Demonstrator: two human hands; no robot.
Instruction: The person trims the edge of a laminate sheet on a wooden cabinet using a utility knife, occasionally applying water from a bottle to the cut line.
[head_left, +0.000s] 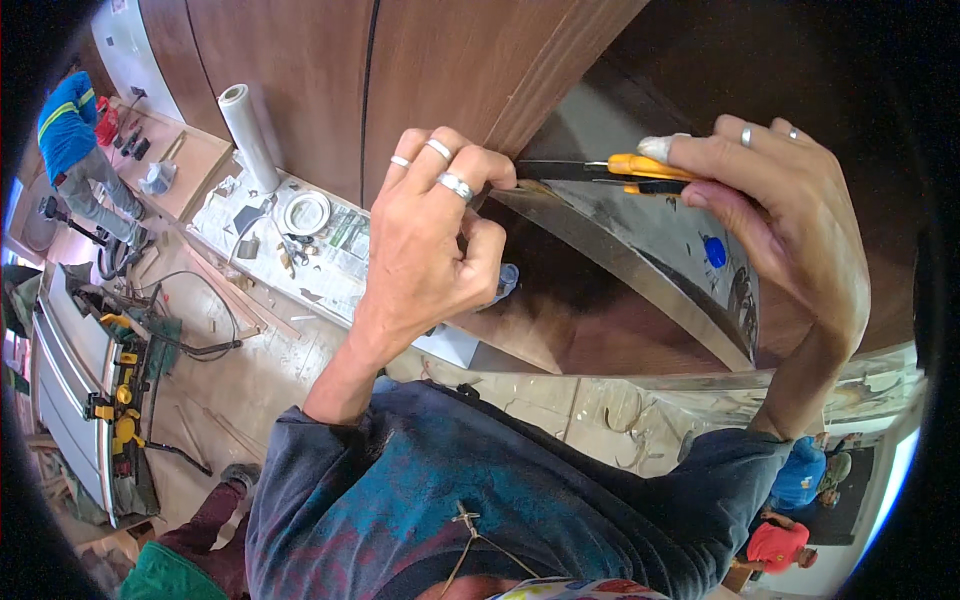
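My right hand (775, 190), a pale wrap on its index fingertip, grips a yellow-and-black handled tool (640, 166) between thumb and fingers. Thin metal runs from the tool toward my left hand; its exact kind is unclear. My left hand (430, 220), wearing several rings, has its fingers curled, with the index finger at the near end of a thin dark strip (560, 170). Both hands are raised over a curved wooden edge (640, 270) beside a brown panel (440, 80). A round blue object (714, 252) lies on the grey surface behind that edge.
A paper-covered ledge (330, 285) to the left bears a clear film roll (250, 135), a white ring-shaped roll (307, 213) and small tools. Yellow-and-black equipment (125, 400) stands farther left. A person in blue (68, 125) bends at upper left; others are at lower left and lower right.
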